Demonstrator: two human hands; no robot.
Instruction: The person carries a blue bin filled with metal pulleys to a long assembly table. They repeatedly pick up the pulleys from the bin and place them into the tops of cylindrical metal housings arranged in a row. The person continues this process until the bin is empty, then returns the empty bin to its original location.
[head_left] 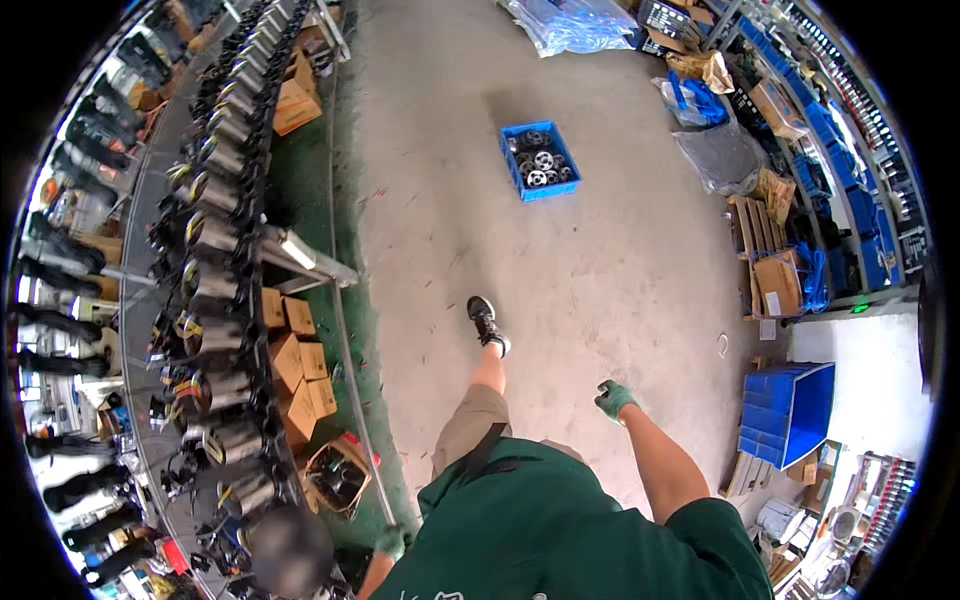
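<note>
Hanging over the grey floor point(668, 300), the right hand point(614, 400), in a green glove, has its fingers loosely curled; whether it is fully closed cannot be told. The left hand point(390, 543), also gloved, sits low at the lower edge, just beside the near end of a thin metal rail point(350, 380); whether it grips or touches that rail cannot be made out.

Well ahead of both hands, slightly to the left of the right one, a blue crate point(551, 191) stands on the floor, holding round metal parts point(543, 160), some silvery, some dark. Between the crate and the hands, a dark shoe point(484, 322) is planted on the floor.

Ahead and to the left of the left hand, near it, is an open carton point(311, 484) with dark contents, and beyond that a group of brown boxes point(287, 362). Farther left, a long desk point(148, 300) carries a row of cylindrical metal units point(213, 232) with wires. Directly left of the left hand, a dark round shape point(290, 552) is too blurred to identify.

To the right of the right hand, well apart from it, lies a large blue bin point(765, 410), its opening facing away.
</note>
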